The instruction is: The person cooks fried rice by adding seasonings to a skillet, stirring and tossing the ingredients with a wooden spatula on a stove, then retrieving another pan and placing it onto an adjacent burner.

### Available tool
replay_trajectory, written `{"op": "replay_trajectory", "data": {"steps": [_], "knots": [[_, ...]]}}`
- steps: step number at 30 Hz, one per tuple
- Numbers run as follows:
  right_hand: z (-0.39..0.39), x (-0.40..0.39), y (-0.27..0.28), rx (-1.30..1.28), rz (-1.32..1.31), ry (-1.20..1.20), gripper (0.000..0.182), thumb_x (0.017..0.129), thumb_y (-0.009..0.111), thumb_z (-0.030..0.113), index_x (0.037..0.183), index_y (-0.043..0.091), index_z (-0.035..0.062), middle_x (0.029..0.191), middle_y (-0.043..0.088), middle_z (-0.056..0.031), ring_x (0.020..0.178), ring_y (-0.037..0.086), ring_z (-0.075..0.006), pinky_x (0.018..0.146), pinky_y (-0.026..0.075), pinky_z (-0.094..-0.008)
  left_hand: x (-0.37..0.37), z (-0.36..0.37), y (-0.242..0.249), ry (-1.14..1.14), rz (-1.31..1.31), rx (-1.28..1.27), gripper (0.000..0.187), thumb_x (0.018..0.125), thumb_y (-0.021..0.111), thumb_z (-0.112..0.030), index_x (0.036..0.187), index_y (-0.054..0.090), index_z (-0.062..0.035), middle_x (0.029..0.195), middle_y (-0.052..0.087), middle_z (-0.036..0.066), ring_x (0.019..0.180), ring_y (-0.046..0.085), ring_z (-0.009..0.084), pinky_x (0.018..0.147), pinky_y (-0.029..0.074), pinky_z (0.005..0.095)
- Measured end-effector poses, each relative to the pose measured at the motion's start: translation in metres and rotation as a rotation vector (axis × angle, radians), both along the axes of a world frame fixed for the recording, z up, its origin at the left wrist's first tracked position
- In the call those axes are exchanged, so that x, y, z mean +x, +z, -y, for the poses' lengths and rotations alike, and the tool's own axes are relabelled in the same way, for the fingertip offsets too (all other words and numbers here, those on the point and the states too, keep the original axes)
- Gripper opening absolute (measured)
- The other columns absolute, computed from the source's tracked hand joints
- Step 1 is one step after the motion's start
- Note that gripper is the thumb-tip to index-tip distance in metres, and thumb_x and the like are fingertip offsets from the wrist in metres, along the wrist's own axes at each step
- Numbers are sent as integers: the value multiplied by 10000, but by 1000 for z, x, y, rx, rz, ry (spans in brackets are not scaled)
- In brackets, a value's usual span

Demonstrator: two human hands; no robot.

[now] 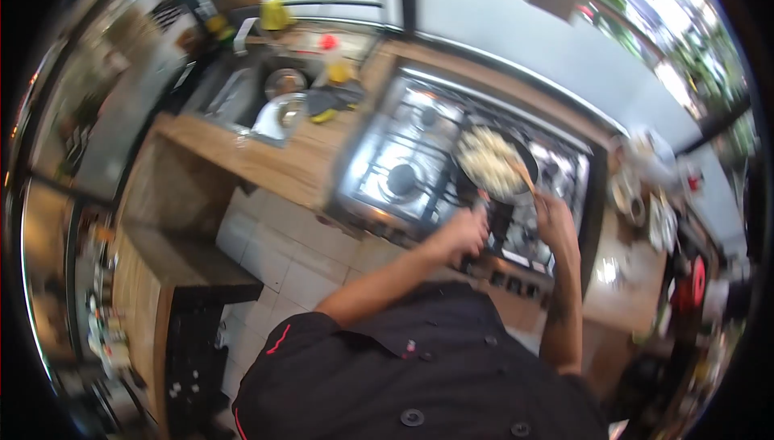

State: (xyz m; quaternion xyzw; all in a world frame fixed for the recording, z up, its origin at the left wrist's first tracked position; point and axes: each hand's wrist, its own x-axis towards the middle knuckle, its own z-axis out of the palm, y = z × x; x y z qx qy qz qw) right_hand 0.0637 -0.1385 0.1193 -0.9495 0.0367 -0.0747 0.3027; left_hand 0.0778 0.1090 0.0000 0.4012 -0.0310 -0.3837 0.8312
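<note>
A dark frying pan (528, 159) sits over the right part of the gas stove (373, 154), with a pale, chunky food (486, 158) spread inside it. My left hand (466, 233) is closed around the pan's handle (481, 201) at the front of the stove. In my right hand (553, 218) is a wooden utensil (526, 174), its far end in the food at the pan's right side. Motion blurs the fingers and the food a little.
Left of the stove, a wooden counter (282, 168) holds a dark cloth (334, 100) and a yellow bottle (339, 72) near the sink (235, 97). Plastic bags and containers stand on the right counter (621, 291). Stove knobs line the front edge.
</note>
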Motion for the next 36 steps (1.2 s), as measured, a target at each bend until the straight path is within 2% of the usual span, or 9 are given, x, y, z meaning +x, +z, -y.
{"op": "replay_trajectory", "data": {"steps": [2, 6, 8, 10, 18, 24, 27, 30, 36], "knots": [[-2, -5, 14, 48, 43, -62, 305, 1019, 587, 228, 1210, 726, 36, 1022, 706, -291, 963, 694, -442, 846, 537, -454, 19, 20, 76, 3, -178, 396, 317, 1100, 446, -381, 1019, 565, -99, 750, 525, -9, 546, 477, 88, 442, 372, 251], [-22, -35, 63, 237, -227, -252, 296, 999, 622, 174, 1254, 715, 55, 1017, 698, -302, 925, 719, -396, 792, 533, -439, -32, -6, 84, -16, -166, 355, 343, 1101, 431, -451, 996, 531, -140, 654, 410, -63, 457, 333, 65, 391, 254, 248], [-4, -38, 17, 231, 95, -141, 311, 1008, 604, 191, 1255, 705, 31, 1051, 702, -291, 965, 709, -416, 826, 535, -441, -54, -23, 98, -43, -248, 408, 352, 1104, 418, -459, 1009, 527, -137, 661, 407, -62, 460, 323, 55, 394, 251, 238], [-19, -28, 34, 229, -81, -231, 327, 1015, 586, 216, 1241, 701, 10, 1080, 706, -282, 1017, 691, -433, 881, 537, -448, -48, -17, 90, -24, -230, 436, 372, 1108, 411, -450, 1001, 495, -105, 678, 430, -39, 466, 354, 62, 383, 285, 247], [-37, 36, -69, 43, -181, -158, 286, 991, 568, 211, 1151, 735, 41, 962, 712, -280, 941, 687, -471, 855, 543, -537, -44, -10, 5, 2, -179, 420, 376, 1103, 422, -469, 1020, 481, -108, 669, 413, -31, 465, 350, 68, 398, 296, 259], [-44, 48, -40, -3, -84, -52, 254, 970, 543, 163, 1052, 730, 12, 900, 696, -296, 902, 681, -488, 813, 524, -566, -38, -17, -31, -43, -194, 433, 350, 1077, 454, -413, 1028, 554, -82, 648, 482, 6, 459, 420, 108, 401, 337, 281], [-59, 73, -97, 20, -172, -14, 304, 979, 527, 196, 1109, 727, 8, 930, 687, -317, 940, 688, -473, 829, 519, -553, -39, -10, -29, -19, -63, 608, 563, 1067, 416, -580, 1046, 561, -36, 647, 503, 41, 433, 415, 131, 375, 345, 318], [-43, 67, -66, -12, -110, 46, 318, 971, 585, 212, 1202, 732, 49, 995, 719, -288, 1006, 706, -437, 871, 539, -508, -39, -14, -22, -29, -162, 463, 461, 1067, 426, -582, 994, 510, -134, 654, 429, -36, 476, 358, 73, 407, 287, 265], [-37, 56, -46, -85, -168, -63, 273, 969, 599, 145, 1165, 740, 19, 1000, 721, -282, 1002, 699, -440, 882, 542, -490, -35, -12, -24, -72, -201, 408, 467, 1065, 423, -585, 1014, 517, -131, 659, 439, -33, 484, 366, 76, 423, 304, 262]]}}
